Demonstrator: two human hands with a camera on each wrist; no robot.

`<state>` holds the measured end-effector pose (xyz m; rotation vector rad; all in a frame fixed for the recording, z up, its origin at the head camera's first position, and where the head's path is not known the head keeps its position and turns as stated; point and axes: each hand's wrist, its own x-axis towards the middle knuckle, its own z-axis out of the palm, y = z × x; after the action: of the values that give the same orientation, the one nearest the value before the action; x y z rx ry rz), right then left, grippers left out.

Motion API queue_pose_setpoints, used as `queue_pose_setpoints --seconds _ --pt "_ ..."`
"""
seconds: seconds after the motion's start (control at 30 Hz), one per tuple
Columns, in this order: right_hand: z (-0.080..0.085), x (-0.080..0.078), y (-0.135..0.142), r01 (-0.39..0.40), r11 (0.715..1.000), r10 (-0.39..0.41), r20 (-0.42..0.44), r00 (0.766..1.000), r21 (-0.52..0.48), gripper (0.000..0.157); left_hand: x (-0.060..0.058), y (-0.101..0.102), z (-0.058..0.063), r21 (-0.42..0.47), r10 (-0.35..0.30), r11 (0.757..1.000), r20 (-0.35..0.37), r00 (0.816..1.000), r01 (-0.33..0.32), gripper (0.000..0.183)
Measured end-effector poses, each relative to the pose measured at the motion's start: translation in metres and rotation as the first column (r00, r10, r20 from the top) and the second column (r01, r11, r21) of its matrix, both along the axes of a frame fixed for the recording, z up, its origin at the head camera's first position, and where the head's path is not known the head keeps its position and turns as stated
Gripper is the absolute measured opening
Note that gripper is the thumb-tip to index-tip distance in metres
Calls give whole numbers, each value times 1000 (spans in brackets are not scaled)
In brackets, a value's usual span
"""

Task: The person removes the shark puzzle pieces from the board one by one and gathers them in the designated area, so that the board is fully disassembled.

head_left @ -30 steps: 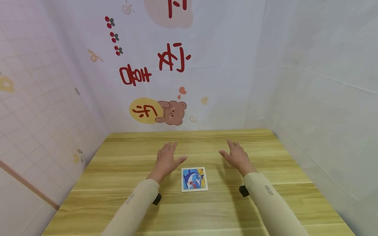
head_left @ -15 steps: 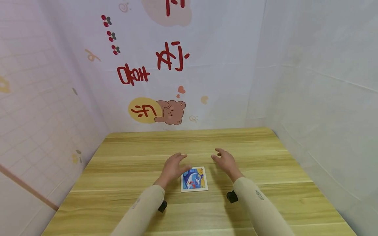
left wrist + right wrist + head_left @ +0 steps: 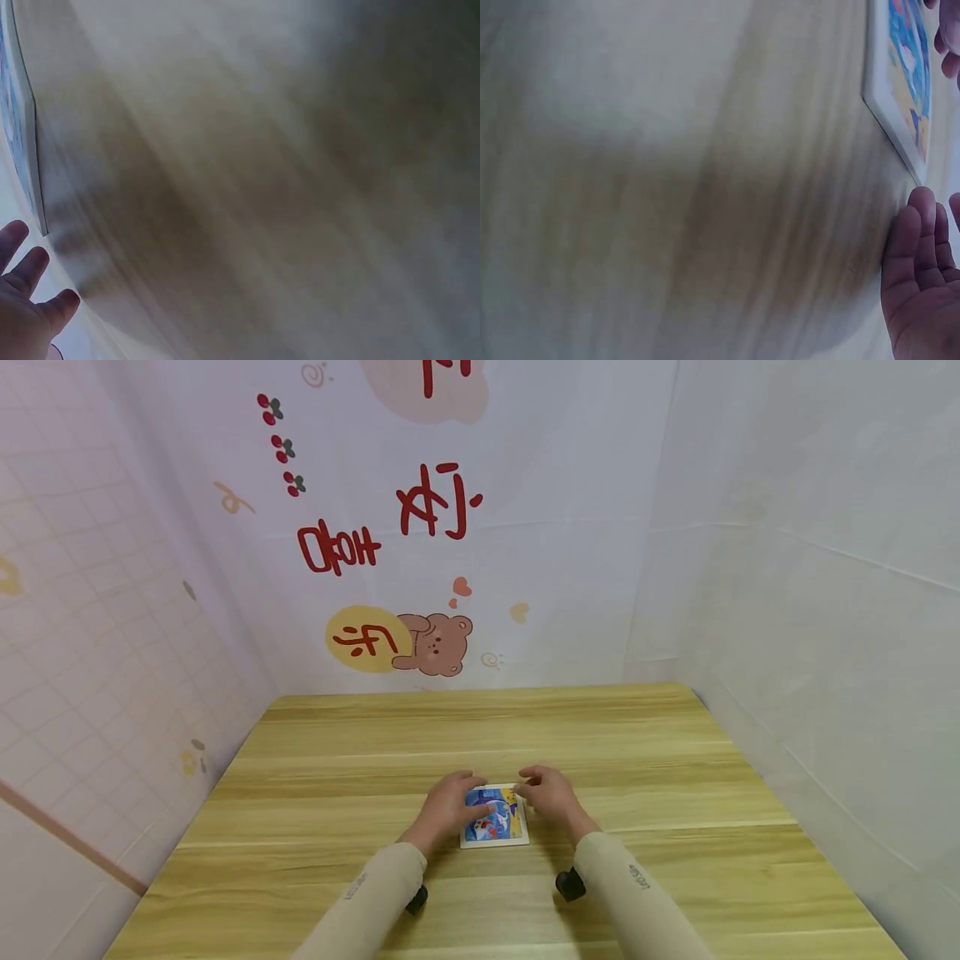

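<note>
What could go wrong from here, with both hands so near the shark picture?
The picture lies flat on the table with only a thin edge showing, so it might slide rather than lift. The left hand has its thumb across the picture in the head view, and could nudge it askew. The right hand is near the far right corner; uneven contact might twist it.

Covering the picture board (image 3: 493, 828) partly with the left hand (image 3: 445, 807) and, at its far right corner, with the right hand (image 3: 551, 794). Leaving unclear any contact between right hand and board. Cutting off board and hand at the edges of both wrist views. Blurring the wooden tabletop (image 3: 247, 187) heavily in both. Showing sleeve lettering (image 3: 640, 877) too small for reading with certainty.
</note>
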<state>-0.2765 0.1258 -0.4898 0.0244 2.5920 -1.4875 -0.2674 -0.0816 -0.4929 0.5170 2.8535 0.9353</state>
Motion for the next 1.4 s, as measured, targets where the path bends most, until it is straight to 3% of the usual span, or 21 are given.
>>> queue_pose_setpoints --seconds 0.3,0.6,0.83,1.3,1.4 --pt "-9 2 -5 -16 998 16 -5 1000 60 33 2 -1 -5 -23 -37 999 -67 997 35 47" --pt "-14 0 -8 -46 990 54 -60 997 135 30 0 -1 -11 -132 -76 990 -142 987 57 46" --pt "-15 1 -10 -54 981 74 -98 992 186 31 0 -1 -11 -159 -83 985 -126 989 62 45" --pt "-14 3 -11 -32 985 47 -84 995 169 25 -1 2 -7 -204 -72 977 -78 994 55 47" --pt "-12 2 -11 -29 991 36 -58 998 127 25 -2 2 -7 -213 -69 976 -75 995 51 47"
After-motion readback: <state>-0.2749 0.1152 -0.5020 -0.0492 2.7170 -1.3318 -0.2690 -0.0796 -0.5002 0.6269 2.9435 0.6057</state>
